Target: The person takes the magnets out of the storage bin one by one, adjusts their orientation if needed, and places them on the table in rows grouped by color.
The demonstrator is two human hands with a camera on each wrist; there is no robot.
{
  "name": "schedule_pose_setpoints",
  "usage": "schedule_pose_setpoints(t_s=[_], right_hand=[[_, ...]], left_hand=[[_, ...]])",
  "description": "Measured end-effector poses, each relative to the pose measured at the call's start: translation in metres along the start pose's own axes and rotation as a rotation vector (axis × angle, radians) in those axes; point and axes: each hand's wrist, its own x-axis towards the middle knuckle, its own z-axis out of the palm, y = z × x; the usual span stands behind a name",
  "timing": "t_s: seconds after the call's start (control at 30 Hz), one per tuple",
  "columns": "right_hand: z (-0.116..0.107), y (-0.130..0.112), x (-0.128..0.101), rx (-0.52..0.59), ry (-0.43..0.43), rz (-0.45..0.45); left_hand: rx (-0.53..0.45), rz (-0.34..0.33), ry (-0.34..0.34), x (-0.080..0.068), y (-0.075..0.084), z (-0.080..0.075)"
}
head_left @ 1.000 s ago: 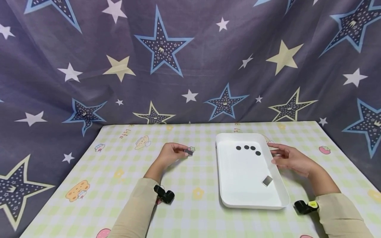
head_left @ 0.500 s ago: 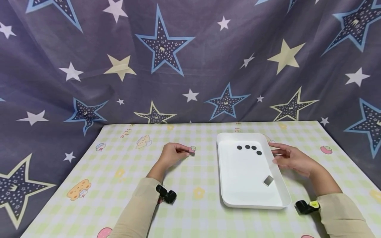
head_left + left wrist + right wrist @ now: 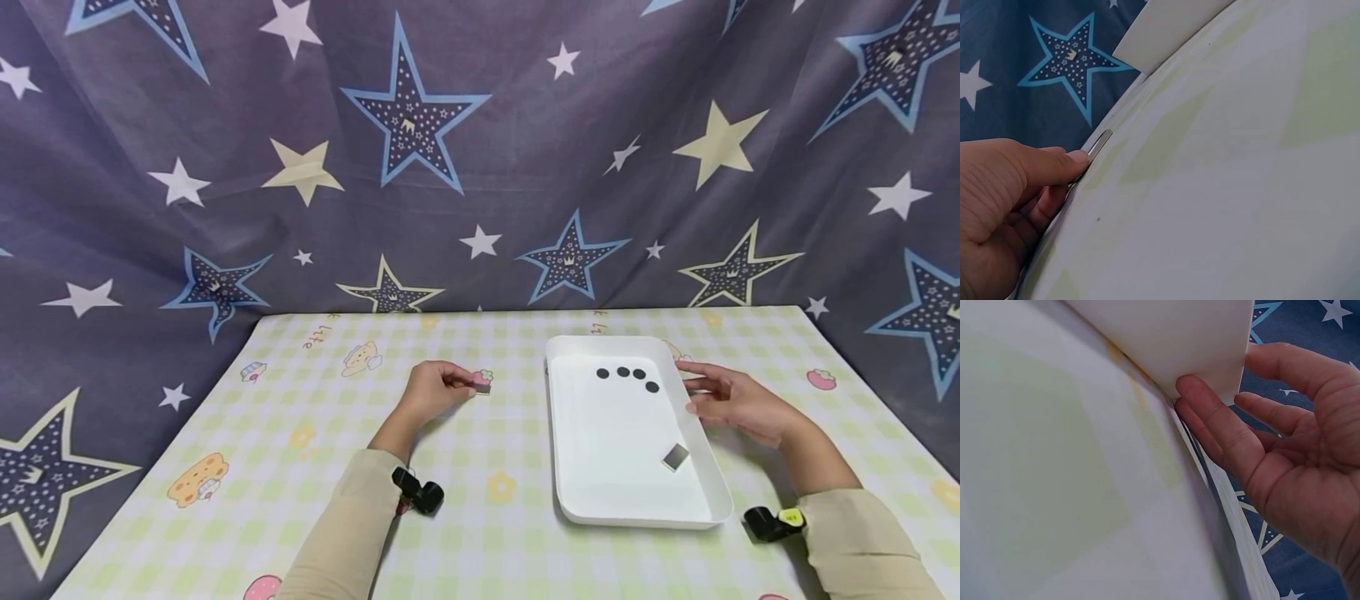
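Observation:
In the head view, my left hand (image 3: 431,390) pinches a small flat rectangular piece (image 3: 483,389), dark grey with a pale edge, low over the cloth left of the tray. The left wrist view shows this thin piece (image 3: 1100,144) sticking out beyond my thumb, close to the tabletop; the fingers partly cover it. My right hand (image 3: 1297,444) has its relaxed fingers against the outer wall of the white tray (image 3: 1204,337). Inside the tray (image 3: 611,467), several black discs (image 3: 623,372) lie near the far end, and a similar grey rectangle (image 3: 676,457) lies near the right wall.
A checked green-and-white tablecloth (image 3: 465,533) with printed cartoon figures covers the table. Behind it hangs a dark star-patterned curtain (image 3: 510,167). Both wrists wear small black cameras. The cloth stretches between my left hand and the tray's left wall.
My left hand has shifted very slightly right with the rectangular piece, which is tilted a little differently now. My right hand and the tray stay put.

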Motion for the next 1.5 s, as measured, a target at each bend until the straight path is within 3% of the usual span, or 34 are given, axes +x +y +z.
schedule_pose_setpoints(t_s=[0.27,0.53,0.87,1.17,1.5], right_hand=[[0.000,0.000,-0.001,-0.003,0.000,-0.017],[-0.001,0.002,0.000,-0.013,0.001,-0.011],[0.000,0.001,-0.001,-0.017,-0.005,-0.016],[0.001,0.002,0.001,-0.012,-0.004,-0.009],[0.001,-0.001,-0.001,-0.012,-0.019,-0.008]], left_hand=[[-0.007,0.006,0.015,0.000,-0.001,0.001],[-0.095,0.001,0.037,-0.001,0.002,0.001],[-0.234,0.016,-0.036,-0.004,0.018,0.001],[-0.220,0.038,-0.077,-0.007,0.030,0.005],[-0.195,0.137,-0.104,-0.011,0.047,0.011]])
